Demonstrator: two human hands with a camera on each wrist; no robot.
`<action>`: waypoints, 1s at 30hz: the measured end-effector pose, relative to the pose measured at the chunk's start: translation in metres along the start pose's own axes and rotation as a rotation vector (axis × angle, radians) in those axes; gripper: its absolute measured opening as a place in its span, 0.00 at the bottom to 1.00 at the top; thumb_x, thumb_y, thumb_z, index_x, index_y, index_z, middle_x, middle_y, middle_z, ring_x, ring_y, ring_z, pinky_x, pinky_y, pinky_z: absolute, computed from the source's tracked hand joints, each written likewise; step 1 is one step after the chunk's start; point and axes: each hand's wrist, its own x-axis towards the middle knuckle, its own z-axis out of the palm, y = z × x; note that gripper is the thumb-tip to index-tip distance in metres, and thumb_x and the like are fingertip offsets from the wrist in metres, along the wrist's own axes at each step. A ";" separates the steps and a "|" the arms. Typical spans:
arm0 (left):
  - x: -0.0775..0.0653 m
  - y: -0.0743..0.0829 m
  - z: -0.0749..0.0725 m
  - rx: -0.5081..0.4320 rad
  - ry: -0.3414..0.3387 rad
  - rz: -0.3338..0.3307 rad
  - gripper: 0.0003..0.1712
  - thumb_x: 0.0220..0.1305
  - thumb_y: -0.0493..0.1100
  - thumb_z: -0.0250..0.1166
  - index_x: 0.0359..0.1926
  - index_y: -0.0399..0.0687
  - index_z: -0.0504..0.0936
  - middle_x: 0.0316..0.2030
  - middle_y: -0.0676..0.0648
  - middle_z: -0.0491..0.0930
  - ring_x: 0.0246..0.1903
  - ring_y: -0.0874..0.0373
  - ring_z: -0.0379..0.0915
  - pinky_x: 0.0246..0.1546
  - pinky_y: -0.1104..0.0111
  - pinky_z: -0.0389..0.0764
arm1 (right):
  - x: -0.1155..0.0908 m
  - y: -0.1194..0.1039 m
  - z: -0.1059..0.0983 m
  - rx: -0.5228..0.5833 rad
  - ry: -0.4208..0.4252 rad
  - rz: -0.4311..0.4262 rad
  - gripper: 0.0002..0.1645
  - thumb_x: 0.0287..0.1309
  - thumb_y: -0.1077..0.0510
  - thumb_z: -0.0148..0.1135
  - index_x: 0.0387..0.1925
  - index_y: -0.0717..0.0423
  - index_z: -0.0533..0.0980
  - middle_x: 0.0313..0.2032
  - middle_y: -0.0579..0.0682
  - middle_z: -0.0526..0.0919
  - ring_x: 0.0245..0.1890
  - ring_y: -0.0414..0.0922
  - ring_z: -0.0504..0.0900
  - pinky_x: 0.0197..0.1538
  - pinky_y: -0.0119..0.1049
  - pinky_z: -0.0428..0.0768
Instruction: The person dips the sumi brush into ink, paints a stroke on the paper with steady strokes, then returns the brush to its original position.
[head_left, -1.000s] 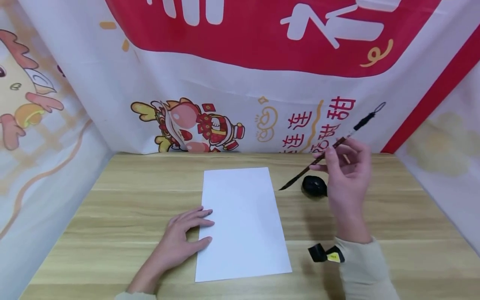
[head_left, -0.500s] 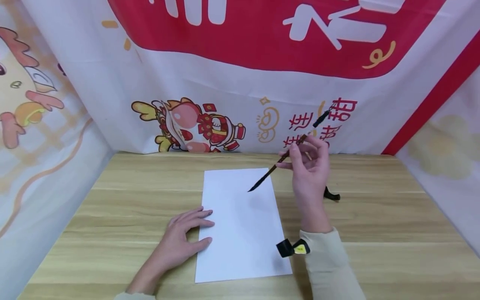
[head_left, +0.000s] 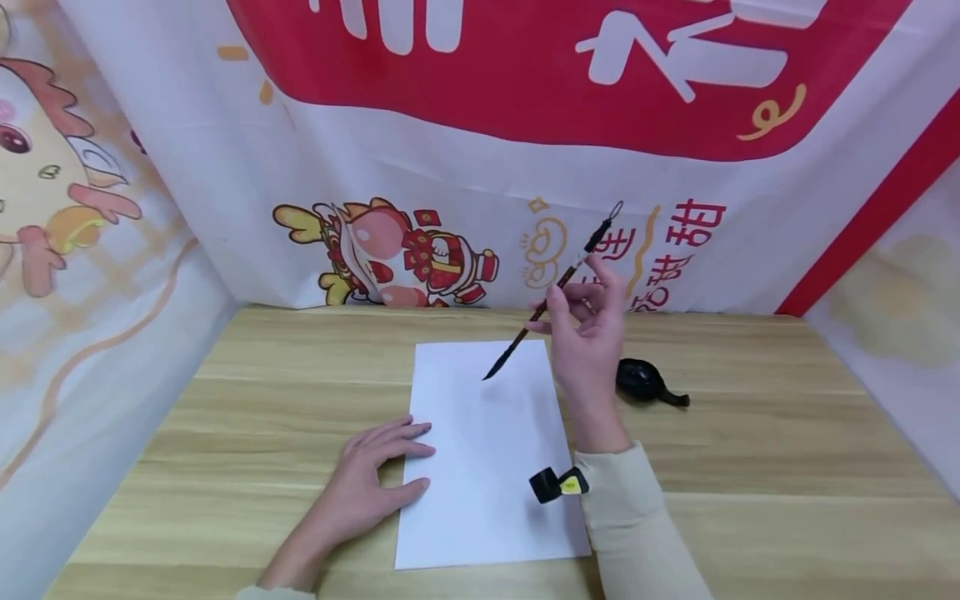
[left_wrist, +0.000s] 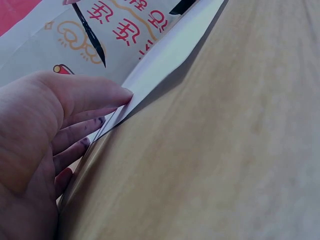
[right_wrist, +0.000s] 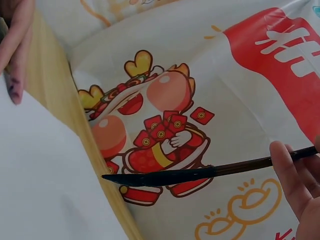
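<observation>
A dark writing brush (head_left: 523, 333) with a black bristle tip slants over the upper part of a white sheet of paper (head_left: 480, 467). My right hand (head_left: 588, 358) pinches its shaft between thumb and fingers, with the tip held above the paper. In the right wrist view the brush (right_wrist: 170, 176) shows its wet-looking black tip pointing left. My left hand (head_left: 371, 471) rests at the paper's left edge with fingers spread and relaxed. The left wrist view shows that thumb (left_wrist: 107, 95) on the paper's edge and dark smudges on two fingers.
A black, rounded inkstone-like object with a short stem (head_left: 643, 382) lies on the wooden table (head_left: 750, 467) right of my right hand. A printed cloth (head_left: 480, 150) hangs along the back edge. A small black camera (head_left: 546, 485) is strapped to the right wrist.
My right hand has carried the brush leftward from beside the black object to over the paper, then slightly farther left. The left hand stays in place on the paper's edge.
</observation>
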 end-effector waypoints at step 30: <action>-0.001 0.001 -0.001 0.000 0.009 0.012 0.19 0.59 0.46 0.81 0.51 0.67 0.91 0.67 0.58 0.84 0.76 0.44 0.70 0.73 0.37 0.54 | 0.001 0.007 0.029 -0.120 -0.117 -0.236 0.34 0.78 0.66 0.59 0.77 0.48 0.62 0.47 0.58 0.77 0.40 0.63 0.89 0.37 0.37 0.92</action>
